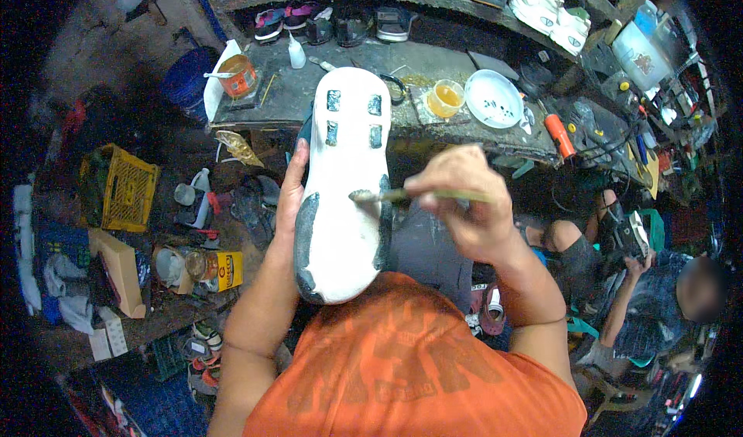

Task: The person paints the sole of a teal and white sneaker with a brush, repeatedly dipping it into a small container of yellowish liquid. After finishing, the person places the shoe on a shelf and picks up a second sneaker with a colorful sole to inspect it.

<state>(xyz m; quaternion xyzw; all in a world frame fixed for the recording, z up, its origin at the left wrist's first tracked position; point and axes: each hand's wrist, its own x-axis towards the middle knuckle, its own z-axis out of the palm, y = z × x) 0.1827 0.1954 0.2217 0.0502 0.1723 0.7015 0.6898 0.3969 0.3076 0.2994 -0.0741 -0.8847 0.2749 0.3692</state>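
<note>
A shoe is held sole up in front of me, its white sole [348,158] marked with dark square patches at the far end and dark edges at the near end. My left hand [291,193] grips the shoe along its left side. Pinched in my right hand [464,197] is a brush [395,195] with a thin handle. Its bristles touch the middle of the sole or hover just over it; I cannot tell which. Beyond the sole, on the bench, stand a cup of amber liquid [446,96] and a white bowl [494,99].
An orange tub [238,75] and a small white bottle [296,52] stand on the workbench [294,108]. Shoes [286,23] line the shelf behind. A yellow crate [128,188] and a yellow can [230,270] are at left. At right, another person [646,305] holds a shoe.
</note>
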